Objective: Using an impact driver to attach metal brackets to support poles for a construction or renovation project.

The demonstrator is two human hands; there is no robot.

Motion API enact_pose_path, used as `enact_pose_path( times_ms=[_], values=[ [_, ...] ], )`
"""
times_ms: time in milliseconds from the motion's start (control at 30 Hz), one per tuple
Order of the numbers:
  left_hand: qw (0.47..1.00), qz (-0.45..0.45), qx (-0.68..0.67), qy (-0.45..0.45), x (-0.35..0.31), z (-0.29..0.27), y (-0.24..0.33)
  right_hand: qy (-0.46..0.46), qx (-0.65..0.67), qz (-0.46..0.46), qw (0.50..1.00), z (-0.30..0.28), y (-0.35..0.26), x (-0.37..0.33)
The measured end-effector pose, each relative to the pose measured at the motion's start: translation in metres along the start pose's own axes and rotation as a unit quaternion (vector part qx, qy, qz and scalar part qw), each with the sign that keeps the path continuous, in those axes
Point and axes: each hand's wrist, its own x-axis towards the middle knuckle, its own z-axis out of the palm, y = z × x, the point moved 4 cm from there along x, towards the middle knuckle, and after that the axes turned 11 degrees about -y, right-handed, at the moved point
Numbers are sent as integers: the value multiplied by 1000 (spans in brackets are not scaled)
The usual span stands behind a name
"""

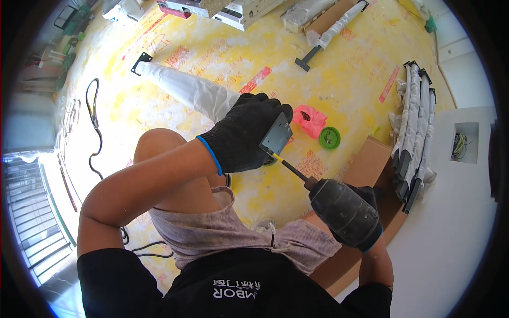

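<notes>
My left hand (244,132), in a black glove with a blue cuff, is closed round the near end of a metal post (183,90) wrapped in white plastic film. A dark flat end plate (277,137) of this post faces up beside my fingers. The post's far end bears another black plate with holes. In my gloved right hand (367,197) is a dark power drill (342,209), gripped from behind its body. Its long bit (289,168), yellow near the tip, points at the plate's lower corner and appears to touch it. My fingers partly hide the post's near end.
A pink plastic bag (310,121) and a green round tub (330,138) lie beyond the drill. Several wrapped posts (411,122) lean at the right, near an open cardboard box (371,159). Another post (339,29) lies farther off. A black cable (97,135) runs along the left.
</notes>
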Motion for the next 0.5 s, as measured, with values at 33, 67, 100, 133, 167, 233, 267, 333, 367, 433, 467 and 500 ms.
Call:
enact_pose_path(
  times_ms=[33, 67, 100, 133, 167, 233, 267, 333, 367, 433, 467, 500],
  values=[
    [1000, 0, -3, 0, -1, -2, 3, 8, 21, 14, 1000, 1, 0, -3],
    [1000, 1, -6, 0, -2, -4, 5, 11, 19, 13, 1000, 0, -2, -5],
    [1000, 3, -5, 2, -2, -7, 7, 11, 7, 11, 1000, -1, -4, -7],
    [1000, 8, -2, 4, -2, -7, 6, 9, -2, 10, 1000, -2, -2, -5],
    [1000, 13, 2, 6, -1, -8, 5, 9, -1, 9, 1000, -2, 0, -3],
    [1000, 12, 12, 5, -1, -9, 5, 6, 61, 20, 998, 1, 5, 3],
    [1000, 12, 22, 5, -1, -9, 4, 7, 63, 19, 998, 2, 1, 7],
    [1000, 23, 7, 9, -1, -10, 2, 33, 242, 67, 967, 2, -10, 12],
    [999, 33, -9, 14, -2, -12, 3, 32, 244, 64, 967, 1, -12, 10],
    [999, 32, -15, 4, -3, -14, 4, 40, 99, -14, 994, -8, -21, 6],
    [999, 32, -23, -6, -2, -15, 4, 47, 97, -17, 994, -13, -21, 1],
    [999, 11, -25, -18, -2, -14, 1, 43, 22, -37, 998, -19, -22, -4]
  ],
)
